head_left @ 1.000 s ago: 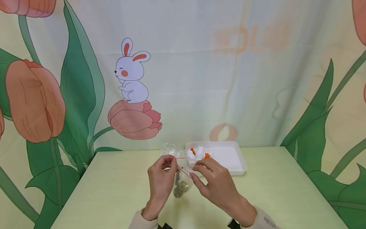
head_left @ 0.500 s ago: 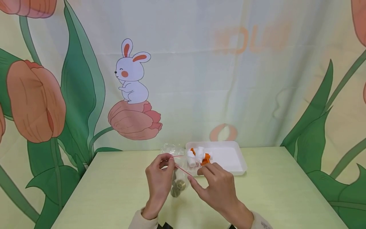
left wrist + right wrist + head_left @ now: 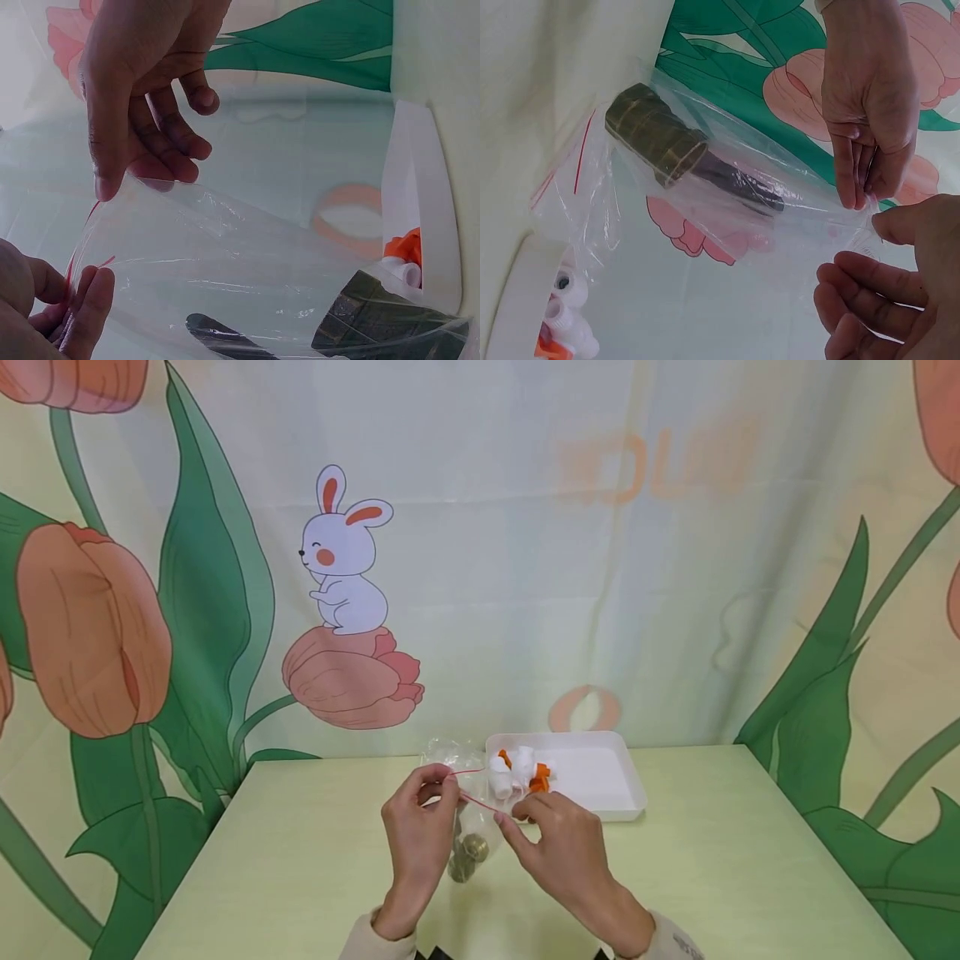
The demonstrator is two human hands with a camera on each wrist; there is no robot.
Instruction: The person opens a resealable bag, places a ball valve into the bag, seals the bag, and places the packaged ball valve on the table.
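Between the two hands hangs a clear plastic zip bag (image 3: pixel 780 217) with a red strip (image 3: pixel 477 801) along its mouth. My left hand (image 3: pixel 420 827) pinches one end of the mouth between thumb and fingers. At the other end my right hand (image 3: pixel 568 839) holds the rim, its thumb at the red strip and the other fingers loosely curled. Inside the bag lie a brownish, ribbed cylindrical piece (image 3: pixel 656 135) and a dark, slender rod (image 3: pixel 742 184). The mouth is parted, with red lines on both sides in the head view.
A white tray (image 3: pixel 600 777) stands at the back of the table (image 3: pixel 720 860), with white bottle-like pieces (image 3: pixel 523 764) and orange parts (image 3: pixel 540 781) at its left end. Another clear bag (image 3: pixel 450 752) with red lines lies to its left. A patterned curtain (image 3: pixel 480 568) hangs behind.
Both hands have shifted slightly left with the bag, whose contents swung a little left. My right hand first drew away from the tray pieces, then came slightly nearer my left hand.
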